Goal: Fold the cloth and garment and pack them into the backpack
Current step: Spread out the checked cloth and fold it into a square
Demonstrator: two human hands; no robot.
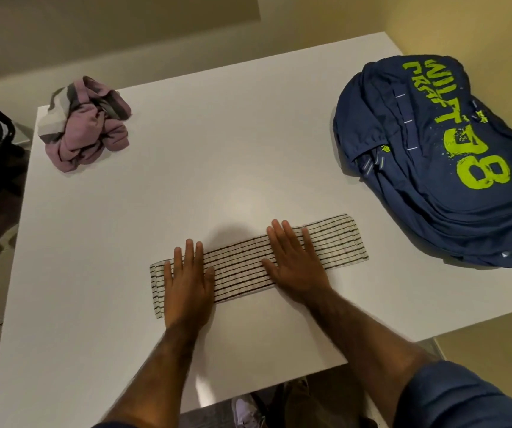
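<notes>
Left hand: the left hand [186, 281] lies flat, fingers [189, 253] straight and spread, pressing the left end of the striped cloth [248, 268].
Right hand: the right hand [293, 261] lies flat too, fingers [282, 237] straight, pressing the cloth right of its middle.
Striped cloth: folded into a long narrow band, near the middle of the white tabletop [217, 149], running left to right and tilted slightly far at its right end.
Garment: a crumpled pink and grey garment [86, 125] sits at the far left corner, well apart.
Backpack: a navy backpack [440, 162] with lime lettering lies on the far right.
</notes>
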